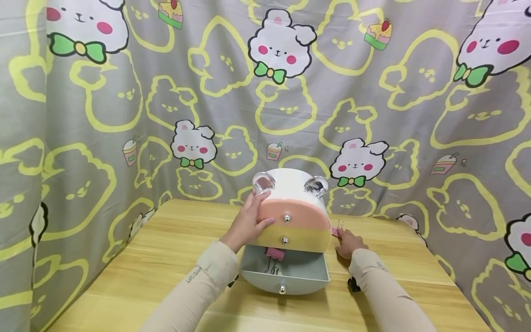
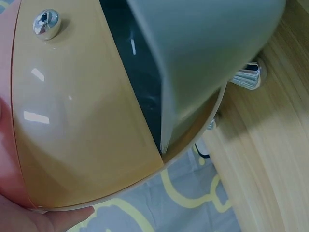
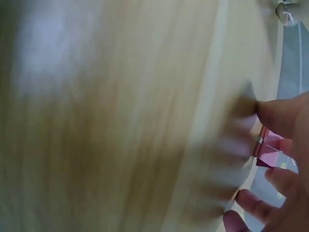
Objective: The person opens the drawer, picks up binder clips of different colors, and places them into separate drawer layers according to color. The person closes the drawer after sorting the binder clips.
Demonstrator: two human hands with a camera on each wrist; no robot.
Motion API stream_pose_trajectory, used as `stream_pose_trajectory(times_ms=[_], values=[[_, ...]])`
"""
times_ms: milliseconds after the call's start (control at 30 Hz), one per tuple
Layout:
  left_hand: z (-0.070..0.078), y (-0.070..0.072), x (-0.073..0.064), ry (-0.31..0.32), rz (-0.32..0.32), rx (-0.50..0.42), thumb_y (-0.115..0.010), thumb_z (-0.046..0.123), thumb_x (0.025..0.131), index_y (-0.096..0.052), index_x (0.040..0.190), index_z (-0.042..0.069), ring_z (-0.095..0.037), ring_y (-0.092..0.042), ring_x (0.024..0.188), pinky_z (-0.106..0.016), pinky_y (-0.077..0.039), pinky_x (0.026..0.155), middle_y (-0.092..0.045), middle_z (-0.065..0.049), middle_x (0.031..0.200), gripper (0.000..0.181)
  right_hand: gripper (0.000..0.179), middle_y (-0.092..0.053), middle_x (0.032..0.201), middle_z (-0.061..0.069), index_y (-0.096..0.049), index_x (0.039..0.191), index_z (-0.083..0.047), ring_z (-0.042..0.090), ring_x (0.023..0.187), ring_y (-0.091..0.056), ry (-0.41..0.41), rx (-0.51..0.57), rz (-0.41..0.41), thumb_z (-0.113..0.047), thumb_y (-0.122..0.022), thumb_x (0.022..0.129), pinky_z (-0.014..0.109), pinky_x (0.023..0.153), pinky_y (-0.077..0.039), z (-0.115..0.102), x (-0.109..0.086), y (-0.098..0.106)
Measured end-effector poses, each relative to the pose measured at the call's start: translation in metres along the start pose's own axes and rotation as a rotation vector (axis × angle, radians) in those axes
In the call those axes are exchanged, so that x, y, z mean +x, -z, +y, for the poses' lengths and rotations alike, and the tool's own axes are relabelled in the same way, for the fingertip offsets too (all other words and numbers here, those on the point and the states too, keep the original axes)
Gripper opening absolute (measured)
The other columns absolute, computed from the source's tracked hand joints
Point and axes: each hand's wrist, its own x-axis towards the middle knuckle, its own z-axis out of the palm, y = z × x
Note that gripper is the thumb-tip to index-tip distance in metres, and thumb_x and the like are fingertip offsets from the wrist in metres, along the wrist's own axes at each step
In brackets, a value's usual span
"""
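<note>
A small bear-eared drawer box [image 1: 294,216] stands on the table, with an orange drawer front, a yellow one and a grey-green bottom drawer [image 1: 307,276] pulled out. My left hand [image 1: 249,221] grips the box's upper left side, the thumb lying across the front; the left wrist view shows the yellow drawer front [image 2: 87,111] up close. To the right of the box, my right hand [image 1: 350,243] pinches a pink binder clip [image 3: 268,150] at the tabletop, its wire handles upward. Inside the pulled-out drawer lie another pink binder clip [image 1: 275,253] and a silver wire handle [image 1: 275,269].
The wooden table [image 1: 174,258] reaches back to a patterned curtain [image 1: 232,110] that hangs behind and on both sides. Silver knobs stick out from the drawer fronts, the lowest knob [image 1: 282,289] close over the tabletop. A black object [image 1: 353,284] shows beside the right wrist.
</note>
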Motion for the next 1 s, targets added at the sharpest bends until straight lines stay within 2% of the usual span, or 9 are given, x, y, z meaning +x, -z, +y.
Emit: stream_pose_trajectory(times_ms=[100,167,233,467,600,667,800,1000], values=[[0.0,-0.001,0.0,-0.005,-0.009,-0.006,-0.075,0.022,0.086,-0.037,0.145,0.019,-0.051,-0.041,0.126,-0.061,-0.037,0.098,-0.023,-0.027,0.152,0.069,0.048,-0.059,0.107,0.025,-0.051,0.123,0.002,0.047,0.095,-0.055,0.03,0.028,0.062,-0.016,-0.064,0.081,0.059,0.08,-0.044,0.001,-0.004,0.0],[0.0,-0.001,0.0,-0.004,-0.013,-0.009,-0.074,0.022,0.087,-0.037,0.145,0.019,-0.051,-0.041,0.126,-0.061,-0.037,0.098,-0.022,-0.027,0.153,0.07,0.039,-0.059,0.089,0.017,-0.053,0.112,0.001,0.036,0.082,-0.057,0.058,0.044,0.104,-0.015,-0.068,0.079,0.052,0.075,-0.046,0.002,-0.007,0.001],[0.0,-0.001,0.0,-0.001,-0.012,-0.011,-0.074,0.022,0.087,-0.036,0.145,0.019,-0.051,-0.042,0.125,-0.061,-0.038,0.098,-0.021,-0.027,0.153,0.07,0.035,-0.056,0.08,0.01,-0.052,0.104,-0.002,0.029,0.074,-0.054,0.085,0.047,0.124,-0.015,-0.071,0.078,0.048,0.071,-0.046,0.004,-0.011,0.002],[-0.002,-0.001,0.0,0.012,-0.011,-0.013,-0.074,0.022,0.087,-0.036,0.146,0.02,-0.051,-0.042,0.125,-0.061,-0.037,0.098,-0.02,-0.026,0.154,0.07,0.029,-0.052,0.069,0.004,-0.048,0.085,-0.01,0.021,0.063,-0.049,0.155,0.047,0.145,-0.008,-0.076,0.076,0.037,0.059,-0.042,0.009,-0.028,0.007],[-0.001,0.0,0.0,0.02,-0.013,-0.015,-0.074,0.021,0.087,-0.036,0.146,0.02,-0.051,-0.042,0.125,-0.061,-0.037,0.098,-0.02,-0.025,0.154,0.07,0.028,-0.049,0.068,0.002,-0.047,0.083,-0.01,0.019,0.062,-0.047,0.175,0.065,0.137,-0.008,-0.074,0.075,0.034,0.057,-0.039,0.008,-0.036,0.009],[0.0,0.002,0.0,0.026,-0.015,-0.019,-0.074,0.021,0.087,-0.036,0.146,0.021,-0.051,-0.042,0.125,-0.061,-0.037,0.098,-0.02,-0.025,0.154,0.07,0.025,-0.049,0.068,0.002,-0.048,0.084,-0.009,0.019,0.062,-0.047,0.17,0.107,0.142,-0.009,-0.073,0.077,0.034,0.057,-0.039,0.006,-0.041,0.011],[0.001,0.003,0.0,0.03,-0.017,-0.022,-0.074,0.02,0.087,-0.036,0.146,0.02,-0.051,-0.042,0.126,-0.061,-0.036,0.099,-0.019,-0.025,0.154,0.07,0.022,-0.049,0.069,0.001,-0.05,0.086,-0.008,0.017,0.063,-0.047,0.163,0.181,0.198,-0.011,-0.072,0.081,0.032,0.057,-0.039,-0.002,-0.052,0.017],[0.002,0.002,0.0,0.033,-0.03,-0.017,-0.073,0.021,0.087,-0.036,0.146,0.02,-0.05,-0.041,0.127,-0.061,-0.036,0.099,-0.019,-0.025,0.154,0.07,0.022,-0.053,0.072,-0.001,-0.053,0.087,-0.007,0.014,0.064,-0.048,0.219,0.211,0.325,-0.013,-0.074,0.083,0.029,0.058,-0.042,-0.025,-0.077,0.031]])
